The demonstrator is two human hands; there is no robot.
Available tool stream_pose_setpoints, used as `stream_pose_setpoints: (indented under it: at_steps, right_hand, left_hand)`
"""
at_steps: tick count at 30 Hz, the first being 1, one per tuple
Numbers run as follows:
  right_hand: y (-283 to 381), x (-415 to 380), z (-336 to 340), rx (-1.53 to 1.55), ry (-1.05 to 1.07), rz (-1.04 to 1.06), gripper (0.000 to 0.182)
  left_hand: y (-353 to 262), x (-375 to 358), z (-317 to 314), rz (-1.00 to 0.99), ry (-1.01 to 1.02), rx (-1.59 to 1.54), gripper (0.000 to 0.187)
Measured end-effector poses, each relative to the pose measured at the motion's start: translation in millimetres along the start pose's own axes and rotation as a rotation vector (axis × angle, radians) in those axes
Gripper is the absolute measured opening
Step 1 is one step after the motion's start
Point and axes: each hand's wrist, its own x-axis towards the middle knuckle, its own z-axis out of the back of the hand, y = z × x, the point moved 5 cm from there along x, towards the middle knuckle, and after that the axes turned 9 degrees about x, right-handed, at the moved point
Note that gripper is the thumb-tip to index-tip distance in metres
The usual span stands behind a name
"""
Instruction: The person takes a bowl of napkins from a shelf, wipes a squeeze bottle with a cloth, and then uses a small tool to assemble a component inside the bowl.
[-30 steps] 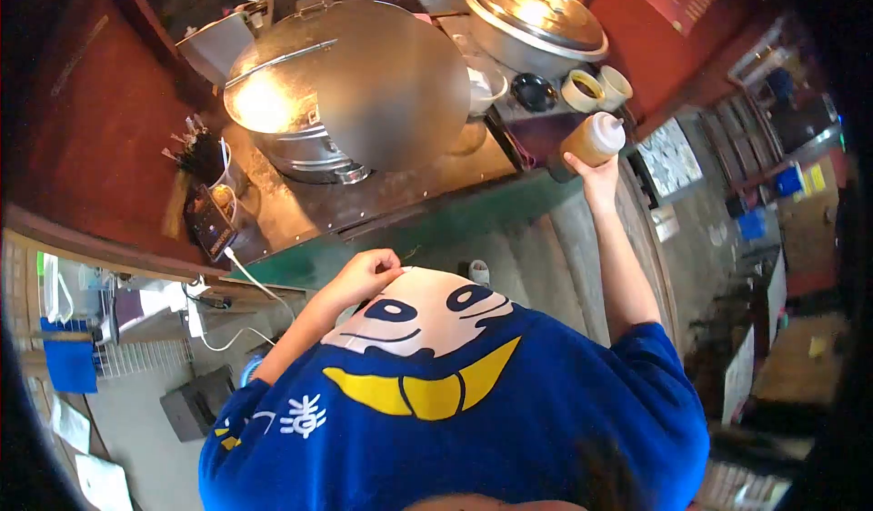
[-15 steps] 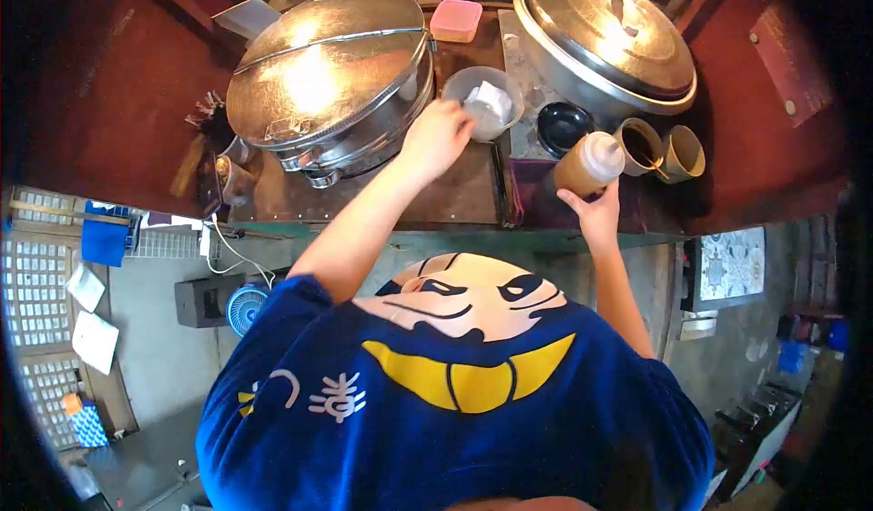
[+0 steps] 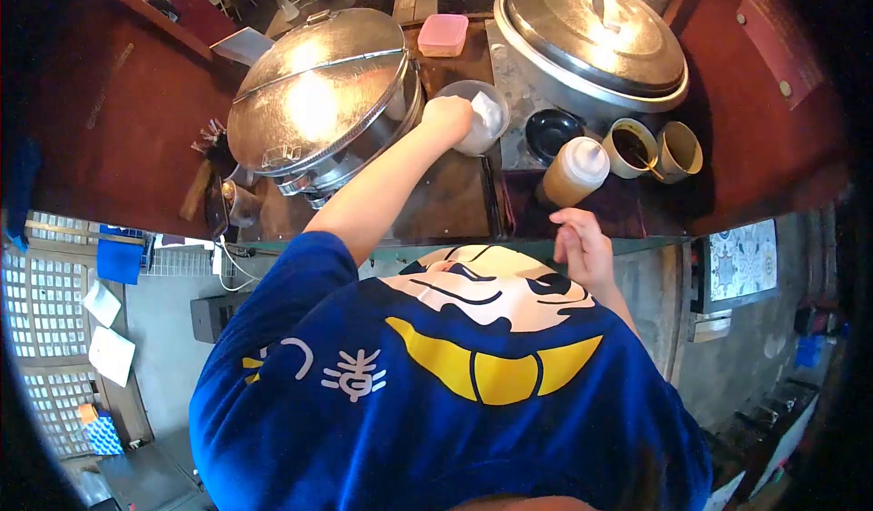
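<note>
Now reaching left hand [image 3: 446, 120] over bowl [image 3: 479, 142], upper centre, can't tell finger spread or hold; hovering empty right hand [image 3: 587, 249], with fingers half-curled, below squeeze bottle [image 3: 574, 175], right of centre, likely stood for easy reach.

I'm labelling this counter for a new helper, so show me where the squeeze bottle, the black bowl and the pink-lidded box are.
Squeeze bottle [image 3: 564, 182], head view: on its brownish body, below the cap.
Black bowl [image 3: 550, 135], head view: on its inside.
Pink-lidded box [image 3: 444, 31], head view: on the lid's top.
</note>
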Motion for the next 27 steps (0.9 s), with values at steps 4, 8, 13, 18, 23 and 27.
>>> stream_pose_setpoints:
  at_steps: [4,8,13,18,23,27]
  right_hand:
    - [-13,27,-29,-0.063,0.100,-0.025,0.014]
    - [-46,50,-46,0.021,0.001,-0.105,0.017]
    - [-80,96,-66,-0.005,-0.142,-0.127,0.022]
    - [-123,138,-86,0.298,-0.117,-0.405,0.030]
    - [-112,153,-95,0.279,-0.161,-0.280,0.028]
    - [-109,157,-94,0.176,-0.251,-0.102,0.023]
  left_hand:
    - [11,-25,29,0.057,-0.104,-0.197,0.019]
    - [26,-43,40,0.181,-0.217,-0.546,0.024]
    - [37,-55,28,0.313,-0.242,-0.846,0.024]
    - [39,-63,12,0.305,-0.211,-1.052,0.022]
    - [34,-82,11,0.287,-0.193,-1.105,0.020]
    - [31,-105,25,0.163,-0.392,-0.917,0.017]
